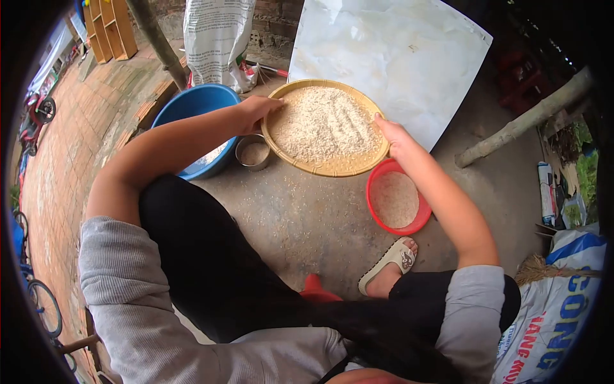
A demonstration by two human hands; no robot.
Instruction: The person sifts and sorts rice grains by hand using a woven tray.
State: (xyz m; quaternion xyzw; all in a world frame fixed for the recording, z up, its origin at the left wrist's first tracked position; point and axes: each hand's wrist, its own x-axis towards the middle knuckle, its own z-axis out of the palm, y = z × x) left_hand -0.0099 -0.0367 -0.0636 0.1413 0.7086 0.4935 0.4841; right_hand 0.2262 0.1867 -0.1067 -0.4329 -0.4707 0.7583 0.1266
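Observation:
Held out in front of me is a round woven winnowing basket (300,164), with a heap of pale grain (329,121) spread over it. My left hand (257,110) grips its left rim, and my right hand (391,133) grips the right rim with the thumb on top. Below the left hand stand a blue basin (192,96) with some grain inside and a small metal bowl (254,153) of grain. Under my right forearm is a red basin (409,225) holding pale grain. The fingers beneath the rim are hidden.
A white board (396,51) leans behind the basket beside a white printed sack (214,45). Wooden poles (524,121) stand at right and upper left. Another full sack (550,307) lies at lower right. Scattered grains dot the concrete floor (294,224). My sandalled foot (390,265) is near the red basin.

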